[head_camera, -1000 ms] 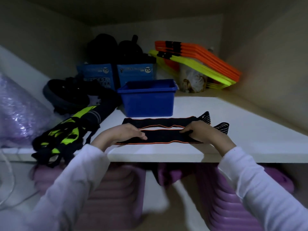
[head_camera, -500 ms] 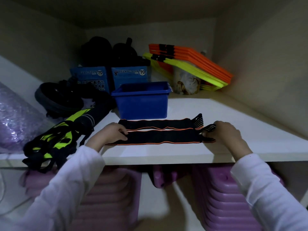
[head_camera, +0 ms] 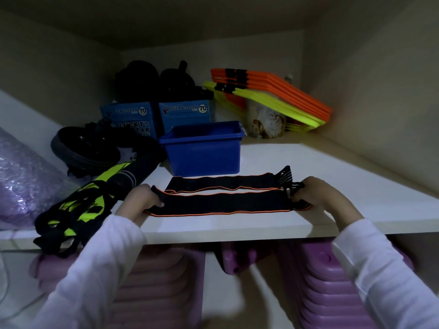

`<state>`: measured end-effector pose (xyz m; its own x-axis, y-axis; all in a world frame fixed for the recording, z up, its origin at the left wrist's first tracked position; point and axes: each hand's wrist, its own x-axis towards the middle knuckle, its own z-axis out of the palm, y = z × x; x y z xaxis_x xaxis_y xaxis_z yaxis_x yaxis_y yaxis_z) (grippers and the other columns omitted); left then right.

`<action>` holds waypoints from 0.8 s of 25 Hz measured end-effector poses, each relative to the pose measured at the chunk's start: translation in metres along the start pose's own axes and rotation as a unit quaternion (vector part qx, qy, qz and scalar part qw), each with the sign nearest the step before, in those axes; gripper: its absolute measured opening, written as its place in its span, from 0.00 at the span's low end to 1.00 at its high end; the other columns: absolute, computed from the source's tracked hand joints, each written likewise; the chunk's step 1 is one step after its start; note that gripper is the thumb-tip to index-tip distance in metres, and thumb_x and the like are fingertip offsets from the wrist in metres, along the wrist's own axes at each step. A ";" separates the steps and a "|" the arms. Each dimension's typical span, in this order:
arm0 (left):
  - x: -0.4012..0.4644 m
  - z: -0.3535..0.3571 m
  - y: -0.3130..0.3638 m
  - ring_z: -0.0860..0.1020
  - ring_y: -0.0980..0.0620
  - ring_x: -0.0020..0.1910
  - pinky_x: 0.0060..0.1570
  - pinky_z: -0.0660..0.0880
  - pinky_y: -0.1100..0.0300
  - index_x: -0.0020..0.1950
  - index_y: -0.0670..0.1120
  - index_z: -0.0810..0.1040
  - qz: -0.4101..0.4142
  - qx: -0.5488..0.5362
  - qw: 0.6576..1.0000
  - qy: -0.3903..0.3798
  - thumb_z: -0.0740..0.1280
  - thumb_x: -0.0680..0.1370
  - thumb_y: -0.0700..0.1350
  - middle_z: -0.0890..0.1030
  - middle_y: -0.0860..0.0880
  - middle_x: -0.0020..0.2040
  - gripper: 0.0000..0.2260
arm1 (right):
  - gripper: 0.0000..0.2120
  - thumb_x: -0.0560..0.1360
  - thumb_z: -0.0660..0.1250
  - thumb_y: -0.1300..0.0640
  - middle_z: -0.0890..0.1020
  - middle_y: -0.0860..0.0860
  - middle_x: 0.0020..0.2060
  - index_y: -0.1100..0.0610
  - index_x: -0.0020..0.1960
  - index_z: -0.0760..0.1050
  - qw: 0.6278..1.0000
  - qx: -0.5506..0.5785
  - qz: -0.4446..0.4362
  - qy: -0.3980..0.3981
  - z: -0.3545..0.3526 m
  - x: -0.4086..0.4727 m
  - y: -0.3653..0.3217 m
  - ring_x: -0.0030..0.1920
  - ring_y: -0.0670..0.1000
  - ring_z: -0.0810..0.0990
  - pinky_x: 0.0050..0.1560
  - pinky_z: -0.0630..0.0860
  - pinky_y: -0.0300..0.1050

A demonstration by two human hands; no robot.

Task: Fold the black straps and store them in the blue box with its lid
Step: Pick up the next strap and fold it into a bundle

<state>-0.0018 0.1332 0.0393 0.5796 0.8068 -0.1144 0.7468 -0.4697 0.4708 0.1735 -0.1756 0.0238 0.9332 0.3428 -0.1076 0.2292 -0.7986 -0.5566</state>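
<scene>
Two black straps with orange edging lie side by side on the white shelf [head_camera: 273,224]. The near strap [head_camera: 225,201] is stretched flat between my hands. My left hand [head_camera: 140,199] pinches its left end, slightly lifted. My right hand [head_camera: 318,195] grips its right end with the striped tab. The far strap [head_camera: 223,184] lies loose just behind it. The open blue box [head_camera: 204,154] stands right behind the straps, with nothing visible inside. No lid is in view.
Black and neon-yellow gloves [head_camera: 78,210] hang over the shelf's left front edge. Black round gear [head_camera: 88,148], two blue cartons [head_camera: 183,115] and orange and yellow frames [head_camera: 273,96] crowd the back. A purple roll [head_camera: 21,181] lies far left. Purple bins [head_camera: 332,286] sit below.
My hands have spread apart from the middle of the near strap to its two ends, pulling it straight. The left end is now lifted a little.
</scene>
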 end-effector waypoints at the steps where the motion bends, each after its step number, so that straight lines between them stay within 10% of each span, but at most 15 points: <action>1: 0.000 -0.003 0.000 0.80 0.40 0.42 0.36 0.77 0.52 0.61 0.33 0.70 -0.001 -0.073 0.997 -0.010 0.69 0.74 0.38 0.78 0.37 0.44 0.18 | 0.13 0.72 0.65 0.64 0.70 0.54 0.28 0.61 0.31 0.66 1.000 0.012 -0.004 -0.010 -0.005 0.000 -0.002 0.31 0.52 0.69 0.29 0.62 0.42; 5: 0.008 -0.024 0.006 0.72 0.54 0.16 0.16 0.71 0.65 0.39 0.40 0.72 0.052 -0.294 0.954 -0.011 0.67 0.74 0.32 0.75 0.45 0.26 0.07 | 0.10 0.75 0.64 0.64 0.70 0.56 0.29 0.64 0.36 0.69 0.996 0.086 -0.019 0.026 -0.034 0.009 -0.009 0.30 0.52 0.68 0.30 0.65 0.42; 9: 0.033 -0.021 0.032 0.72 0.49 0.31 0.18 0.69 0.70 0.36 0.41 0.71 0.063 -0.349 0.935 0.005 0.68 0.73 0.32 0.73 0.44 0.34 0.09 | 0.05 0.75 0.62 0.65 0.68 0.55 0.28 0.64 0.42 0.67 0.993 0.075 -0.006 0.089 -0.044 0.041 -0.021 0.28 0.52 0.66 0.28 0.62 0.42; 14: 0.073 0.006 0.038 0.76 0.40 0.59 0.57 0.72 0.54 0.60 0.30 0.74 0.052 -0.274 0.960 0.027 0.74 0.67 0.32 0.78 0.37 0.60 0.22 | 0.16 0.75 0.60 0.63 0.67 0.54 0.28 0.60 0.30 0.61 0.994 0.000 0.026 0.105 -0.024 0.071 -0.023 0.28 0.52 0.68 0.25 0.61 0.41; 20: 0.077 0.022 0.037 0.77 0.38 0.59 0.54 0.72 0.53 0.59 0.30 0.74 0.032 -0.248 0.968 0.027 0.75 0.67 0.34 0.78 0.36 0.59 0.23 | 0.16 0.74 0.60 0.63 0.73 0.57 0.41 0.58 0.30 0.60 0.988 -0.019 0.020 0.154 -0.014 0.076 -0.022 0.41 0.58 0.72 0.34 0.66 0.42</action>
<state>0.0772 0.1701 0.0284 0.5923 0.8051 -0.0314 0.4530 -0.3006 0.8393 0.2433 -0.1390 0.0390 0.9804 0.1487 0.1292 0.1949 -0.8284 -0.5252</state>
